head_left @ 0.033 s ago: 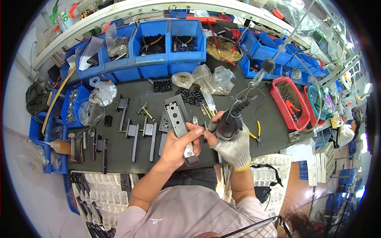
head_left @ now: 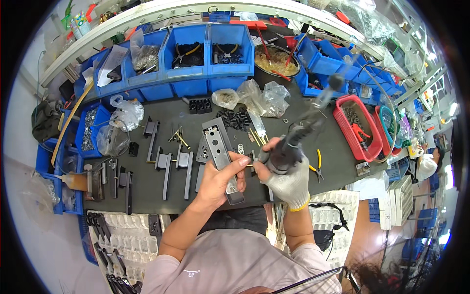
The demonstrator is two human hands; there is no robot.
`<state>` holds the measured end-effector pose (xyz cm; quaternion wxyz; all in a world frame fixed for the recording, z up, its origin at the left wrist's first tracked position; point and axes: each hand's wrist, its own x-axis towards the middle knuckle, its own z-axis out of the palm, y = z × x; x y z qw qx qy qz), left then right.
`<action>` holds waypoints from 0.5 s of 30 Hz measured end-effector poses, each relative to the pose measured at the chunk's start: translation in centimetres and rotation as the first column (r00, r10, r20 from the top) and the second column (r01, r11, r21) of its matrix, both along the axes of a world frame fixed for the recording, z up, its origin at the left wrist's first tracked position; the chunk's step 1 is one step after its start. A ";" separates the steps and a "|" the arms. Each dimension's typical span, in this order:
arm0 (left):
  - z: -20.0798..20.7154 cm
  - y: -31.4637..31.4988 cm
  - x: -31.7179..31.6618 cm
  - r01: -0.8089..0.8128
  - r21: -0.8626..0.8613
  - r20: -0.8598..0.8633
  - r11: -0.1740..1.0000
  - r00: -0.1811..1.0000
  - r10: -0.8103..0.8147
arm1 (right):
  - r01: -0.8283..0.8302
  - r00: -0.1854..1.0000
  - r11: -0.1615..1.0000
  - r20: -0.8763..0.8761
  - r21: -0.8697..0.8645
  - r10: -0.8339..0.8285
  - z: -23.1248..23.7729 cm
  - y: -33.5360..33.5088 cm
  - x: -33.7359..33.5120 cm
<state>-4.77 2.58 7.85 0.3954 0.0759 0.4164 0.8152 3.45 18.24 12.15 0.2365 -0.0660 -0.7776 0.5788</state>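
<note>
Grey door-handle plate (head_left: 221, 149) clamped in bare left hand (head_left: 219, 182); gloved right hand (head_left: 289, 182) clamped on black power screwdriver (head_left: 290, 149).

1. We are at an assembly bench in a small-parts workshop or factory line: a dark work mat (head_left: 161, 196) covers the bench top.
2. Along the far side we see a row of blue parts bins (head_left: 196, 83) holding pliers, fittings and bagged hardware, with more blue bins (head_left: 328, 63) to the far right.
3. Red baskets (head_left: 360, 132) of small parts stand at the right.
4. Dark metal door handles (head_left: 169, 174) lie in rows on the mat at the left, with clear bags of fasteners (head_left: 264, 95) farther back.
5. White moulded trays (head_left: 122, 240) with more handles sit at the near left.
6. A suspended powered screwdriver (head_left: 293, 147) hangs over the bench.
</note>
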 end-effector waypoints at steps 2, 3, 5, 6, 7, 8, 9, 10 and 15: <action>-0.7 -0.2 0.0 -0.028 -0.034 0.022 0.999 0.999 0.028 | 0.051 0.987 0.977 -0.137 -0.208 -0.081 0.0 -1.2 0.5; -1.2 -0.5 0.1 -0.027 -0.035 0.023 0.999 0.999 0.028 | 0.068 0.950 0.908 -0.252 -0.413 -0.186 -0.1 -1.7 0.6; -2.4 -0.9 0.2 0.024 -0.024 0.090 0.999 0.996 -0.022 | -0.134 0.893 0.906 -0.446 -0.402 -0.066 -1.2 -0.5 1.4; -2.7 -1.1 0.3 0.026 -0.027 0.093 0.999 0.995 -0.023 | -0.178 0.873 0.893 -0.485 -0.414 -0.051 -0.7 -0.8 1.6; -3.0 -1.2 0.4 0.034 -0.024 0.109 0.999 0.994 -0.031 | -0.221 0.852 0.879 -0.523 -0.423 -0.037 0.2 -1.1 1.8; -3.3 -1.3 0.5 0.043 -0.020 0.126 0.999 0.991 -0.040 | -0.266 0.838 0.868 -0.546 -0.419 -0.006 0.5 -1.1 2.0; -3.6 -1.4 0.5 0.047 -0.024 0.130 0.999 0.991 -0.043 | -0.261 0.839 0.868 -0.543 -0.423 -0.012 0.8 -1.2 2.0; -3.8 -1.4 0.5 0.065 -0.012 0.143 0.998 0.988 -0.063 | -0.253 0.836 0.875 -0.549 -0.414 -0.018 1.1 -1.4 1.9; -3.8 -1.6 0.8 0.087 -0.009 0.152 0.996 0.985 -0.085 | -0.221 0.865 0.890 -0.502 -0.400 -0.011 0.9 -1.8 1.8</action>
